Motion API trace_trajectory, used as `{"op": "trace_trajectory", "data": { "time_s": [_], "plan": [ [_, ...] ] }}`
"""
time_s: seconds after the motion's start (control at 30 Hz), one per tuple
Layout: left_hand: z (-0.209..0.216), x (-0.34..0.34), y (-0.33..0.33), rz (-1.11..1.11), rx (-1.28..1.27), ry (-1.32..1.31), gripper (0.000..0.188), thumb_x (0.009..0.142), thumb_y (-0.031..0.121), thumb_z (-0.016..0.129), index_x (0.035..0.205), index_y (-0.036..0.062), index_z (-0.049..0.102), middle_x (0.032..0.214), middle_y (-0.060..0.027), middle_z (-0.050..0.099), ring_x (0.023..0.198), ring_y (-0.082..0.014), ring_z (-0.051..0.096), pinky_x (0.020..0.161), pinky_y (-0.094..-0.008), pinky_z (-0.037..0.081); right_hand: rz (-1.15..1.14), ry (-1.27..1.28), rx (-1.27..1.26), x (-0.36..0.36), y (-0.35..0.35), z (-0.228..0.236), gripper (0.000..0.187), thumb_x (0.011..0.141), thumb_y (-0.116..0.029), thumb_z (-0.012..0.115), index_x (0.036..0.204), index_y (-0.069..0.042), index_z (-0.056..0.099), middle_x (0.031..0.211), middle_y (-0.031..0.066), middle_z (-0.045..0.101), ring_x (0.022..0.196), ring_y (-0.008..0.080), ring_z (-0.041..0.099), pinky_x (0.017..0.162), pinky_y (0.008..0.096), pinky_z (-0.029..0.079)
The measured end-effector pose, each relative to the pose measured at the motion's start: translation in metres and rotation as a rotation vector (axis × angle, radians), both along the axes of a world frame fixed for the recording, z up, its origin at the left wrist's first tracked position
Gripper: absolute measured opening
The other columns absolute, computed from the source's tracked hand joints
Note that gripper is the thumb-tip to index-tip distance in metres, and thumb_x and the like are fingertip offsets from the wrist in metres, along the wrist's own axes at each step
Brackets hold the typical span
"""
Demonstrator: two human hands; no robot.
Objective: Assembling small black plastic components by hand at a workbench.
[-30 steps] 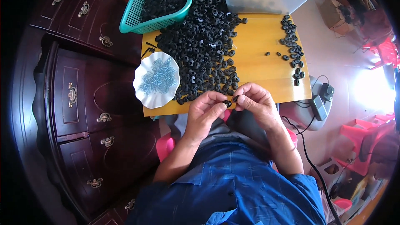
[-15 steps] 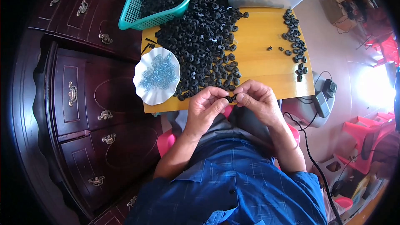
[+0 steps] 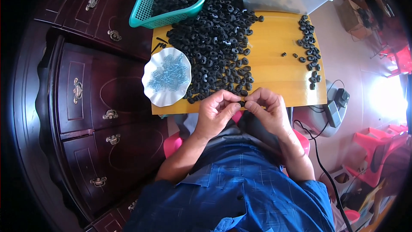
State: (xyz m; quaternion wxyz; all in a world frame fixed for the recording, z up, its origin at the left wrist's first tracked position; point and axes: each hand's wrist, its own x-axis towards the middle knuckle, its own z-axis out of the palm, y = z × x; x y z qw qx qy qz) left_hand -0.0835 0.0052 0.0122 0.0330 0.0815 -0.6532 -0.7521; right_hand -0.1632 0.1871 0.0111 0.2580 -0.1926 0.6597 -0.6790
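Note:
At the table's near edge, my two hands meet over a small black plastic part [image 3: 242, 103], which looks like a cord lock piece. My left hand [image 3: 216, 114] pinches it between thumb and forefinger from the left. From the right, my right hand [image 3: 271, 111] grips it the same way, and the fingertips hide most of it. Just beyond the hands spreads a large heap of similar black plastic parts [image 3: 214, 38]. Left of the heap stands a white scalloped plate [image 3: 165, 101] holding a mound of small, bluish, shiny coil springs [image 3: 171, 73].
A teal plastic basket [image 3: 171, 19] full of black parts stands at the far left of the yellow table [image 3: 274, 77]. A translucent bin [image 3: 309, 4] is at the back right. Black pieces [image 3: 310, 47] line the right edge. Dark wooden drawers [image 3: 77, 90] flank the left; a black cable [image 3: 317, 154] hangs right.
My fingertips have drawn closer together over the black part, so less of it shows. The whole view has shifted slightly; the table's contents look unchanged.

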Motion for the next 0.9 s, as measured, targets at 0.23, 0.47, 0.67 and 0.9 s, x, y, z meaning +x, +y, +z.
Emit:
{"op": "trace_trajectory", "data": {
  "time_s": [0.23, 0.47, 0.67, 0.9],
  "plan": [
    [-0.015, -0.002, 0.012, 0.111, -0.084, 0.055, 0.01, 0.091, -0.003, 0.068, 0.1, -0.0002, 0.065, 0.087, -0.0007, 0.067, 0.075, -0.0026, 0.061, 0.065, -0.0196, 0.048, -0.075, 0.212, 0.178, 0.003, -0.006, 0.005, 0.007, 0.092, -0.003, 0.07, 0.093, 0.003, 0.066, 0.084, 0.0042, 0.071, 0.08, 0.0078, 0.067, 0.076, 0.0253, 0.053],
    [-0.005, 0.003, 0.004, 0.029, -0.144, 0.027, 0.01, 0.091, -0.006, 0.067, 0.098, -0.0002, 0.064, 0.09, 0.0, 0.063, 0.076, -0.0038, 0.058, 0.069, -0.0187, 0.047, 0.018, -0.049, 0.038, 0.004, -0.003, -0.001, 0.007, 0.092, -0.003, 0.071, 0.096, 0.002, 0.067, 0.082, 0.0022, 0.069, 0.077, 0.0064, 0.063, 0.071, 0.0223, 0.051],
    [0.011, -0.006, -0.008, -0.007, -0.294, 0.154, 0.009, 0.09, -0.005, 0.069, 0.098, -0.0027, 0.067, 0.091, -0.0056, 0.065, 0.082, -0.0085, 0.061, 0.072, -0.0224, 0.049, 0.014, -0.154, -0.055, 0.006, -0.008, -0.002, 0.009, 0.094, -0.005, 0.069, 0.1, 0.002, 0.066, 0.085, 0.0031, 0.07, 0.078, 0.0074, 0.065, 0.072, 0.0213, 0.052],
    [0.032, -0.026, -0.008, -0.076, -0.675, 0.435, 0.017, 0.089, -0.001, 0.069, 0.106, -0.0018, 0.071, 0.094, -0.012, 0.069, 0.082, -0.0172, 0.068, 0.073, -0.0283, 0.054, 0.098, -0.366, -0.233, 0.0, -0.005, 0.005, 0.01, 0.1, -0.007, 0.061, 0.106, 0.002, 0.06, 0.085, 0.0032, 0.068, 0.077, 0.0073, 0.062, 0.072, 0.0217, 0.05]
  ]
}}
